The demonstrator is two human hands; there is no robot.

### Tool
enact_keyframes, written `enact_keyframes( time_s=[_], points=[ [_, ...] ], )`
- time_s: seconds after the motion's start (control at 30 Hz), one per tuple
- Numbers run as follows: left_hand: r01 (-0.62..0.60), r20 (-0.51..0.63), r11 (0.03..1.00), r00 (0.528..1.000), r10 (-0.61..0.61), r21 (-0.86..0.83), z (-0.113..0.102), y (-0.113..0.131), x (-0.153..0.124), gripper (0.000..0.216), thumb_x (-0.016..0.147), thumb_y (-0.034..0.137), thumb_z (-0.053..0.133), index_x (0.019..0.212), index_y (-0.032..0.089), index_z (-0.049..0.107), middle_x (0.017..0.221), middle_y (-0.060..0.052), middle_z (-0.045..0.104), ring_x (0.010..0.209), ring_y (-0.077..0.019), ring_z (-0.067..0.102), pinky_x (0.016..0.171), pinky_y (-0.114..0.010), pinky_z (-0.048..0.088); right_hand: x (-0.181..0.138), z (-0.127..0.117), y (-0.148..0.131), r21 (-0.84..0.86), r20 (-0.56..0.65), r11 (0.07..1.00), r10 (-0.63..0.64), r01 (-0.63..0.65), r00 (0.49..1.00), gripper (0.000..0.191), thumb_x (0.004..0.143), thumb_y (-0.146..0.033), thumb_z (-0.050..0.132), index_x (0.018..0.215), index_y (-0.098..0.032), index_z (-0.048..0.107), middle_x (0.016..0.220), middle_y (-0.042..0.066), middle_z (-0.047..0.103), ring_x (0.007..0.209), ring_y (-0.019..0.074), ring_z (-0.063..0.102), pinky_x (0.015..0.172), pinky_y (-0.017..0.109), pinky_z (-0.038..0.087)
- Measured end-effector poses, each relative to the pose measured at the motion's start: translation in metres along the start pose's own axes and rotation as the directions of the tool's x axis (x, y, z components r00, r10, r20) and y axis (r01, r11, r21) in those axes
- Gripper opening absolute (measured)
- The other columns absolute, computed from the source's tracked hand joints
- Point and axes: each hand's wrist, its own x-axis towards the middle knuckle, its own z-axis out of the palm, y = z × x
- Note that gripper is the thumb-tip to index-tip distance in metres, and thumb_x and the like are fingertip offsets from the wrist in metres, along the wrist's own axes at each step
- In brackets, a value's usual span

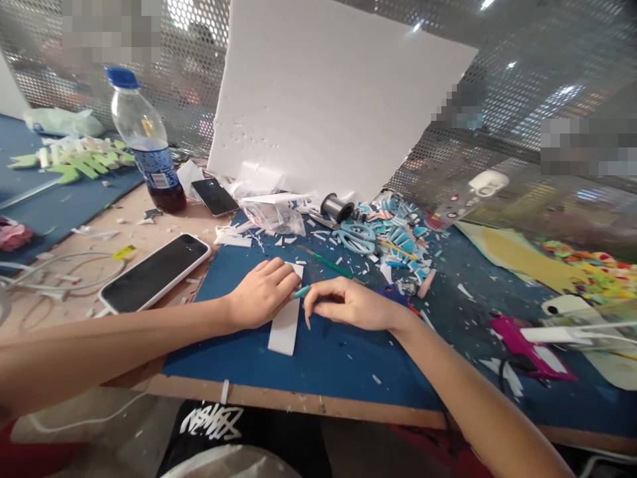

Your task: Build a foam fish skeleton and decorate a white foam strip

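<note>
A narrow white foam strip (285,326) lies on the blue cutting mat (318,358). My left hand (261,293) rests on the strip's upper part, fingers curled down and pressing it flat. My right hand (348,303) is closed around a thin tool with a teal tip (300,291), held against the strip's right edge beside my left fingers. The tool's blade end is too small to make out.
Teal scissors (355,236), a green-handled knife (331,263), a wire spool (336,206) and several blue and white scraps (403,239) lie behind my hands. A white foam board (323,99) leans on the mesh wall. Two phones (154,272) (215,196) and a bottle (145,143) stand at the left.
</note>
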Motion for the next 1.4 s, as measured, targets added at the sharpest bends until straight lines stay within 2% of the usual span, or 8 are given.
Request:
enact_keyframes(
  time_s=[0.17,0.37,0.63,0.77,0.87,0.97,1.1,1.4],
  points=[
    [-0.130,0.063,0.984,0.988,0.139,-0.118,0.002,0.001,0.000,0.029,0.099,0.022,0.023,0.086,0.016,0.048,0.075,-0.005,0.058,0.068,-0.0179,0.051,0.062,-0.027,0.039,-0.001,0.015,0.010,0.249,0.026,0.963,0.096,-0.099,0.995,0.019,0.084,-0.018,0.049,0.081,-0.011,0.066,0.039,-0.010,0.036,0.031,0.0038,0.030,0.034,0.017,0.022],
    [-0.008,-0.049,0.999,0.999,0.006,-0.046,-0.004,-0.006,-0.003,0.030,0.097,0.019,0.021,0.078,0.018,0.044,0.062,-0.003,0.053,0.057,-0.0172,0.048,0.056,-0.028,0.034,-0.032,0.014,0.015,0.149,0.051,0.961,0.227,-0.232,0.973,0.025,0.084,-0.015,0.042,0.074,-0.013,0.065,0.059,-0.002,0.059,0.030,0.0028,0.040,0.031,0.015,0.028],
    [-0.102,0.053,0.967,0.992,0.117,-0.232,-0.003,-0.002,-0.001,0.033,0.098,0.027,0.016,0.081,0.018,0.042,0.072,-0.008,0.055,0.065,-0.0203,0.049,0.063,-0.033,0.041,-0.108,-0.010,0.028,0.383,-0.522,0.924,0.213,0.004,0.826,0.028,0.085,-0.043,0.057,0.103,-0.022,0.059,0.057,-0.003,0.046,0.042,0.0091,0.038,0.036,0.022,0.028],
    [-0.172,0.114,0.899,0.965,0.236,-0.402,-0.004,0.002,-0.001,0.044,0.094,0.056,0.028,0.101,0.015,0.041,0.110,-0.021,0.056,0.108,-0.0311,0.051,0.088,-0.046,0.044,-0.086,-0.007,0.015,0.421,-0.624,0.874,0.086,0.241,0.777,0.070,0.052,-0.067,0.075,0.105,-0.026,0.054,0.082,0.006,0.057,0.051,0.0120,0.041,0.038,0.026,0.031],
    [-0.227,0.168,0.859,0.928,0.334,-0.458,-0.001,0.003,-0.006,0.071,0.083,0.061,0.051,0.128,0.016,0.021,0.138,-0.027,0.038,0.139,-0.0386,0.023,0.106,-0.060,0.027,-0.054,-0.003,0.009,0.373,-0.707,0.882,0.070,0.287,0.703,0.045,0.067,-0.063,0.066,0.086,-0.026,0.049,0.061,-0.003,0.047,0.040,0.0080,0.027,0.036,0.025,0.022],
    [-0.213,0.205,0.849,0.916,0.346,-0.483,0.003,0.004,-0.010,0.095,0.078,0.054,0.062,0.139,0.022,-0.003,0.148,-0.027,0.027,0.144,-0.0364,0.008,0.109,-0.064,0.019,-0.018,0.001,0.013,0.438,-0.714,0.837,0.102,0.328,0.693,0.039,0.082,-0.061,0.046,0.072,-0.024,0.044,0.045,-0.007,0.039,0.033,0.0075,0.027,0.033,0.023,0.019],
    [-0.165,0.251,0.866,0.916,0.312,-0.472,0.006,0.006,-0.013,0.087,0.083,0.048,0.059,0.139,0.020,-0.002,0.148,-0.027,0.028,0.144,-0.0357,0.002,0.109,-0.064,0.019,0.033,0.007,0.033,0.542,-0.627,0.777,0.120,0.320,0.770,0.044,0.082,-0.060,0.041,0.092,-0.020,0.056,0.043,-0.005,0.052,0.026,0.0071,0.030,0.028,0.021,0.018],
    [-0.137,0.270,0.870,0.918,0.291,-0.474,0.009,0.007,-0.016,0.070,0.087,0.048,0.053,0.133,0.011,0.016,0.139,-0.029,0.042,0.141,-0.0376,0.020,0.110,-0.059,0.026,0.072,0.013,0.058,0.324,-0.783,0.906,0.096,0.271,0.615,0.041,0.075,-0.052,0.064,0.061,-0.021,0.041,0.040,-0.008,0.053,0.024,0.0050,0.036,0.026,0.018,0.022]
  ],
)
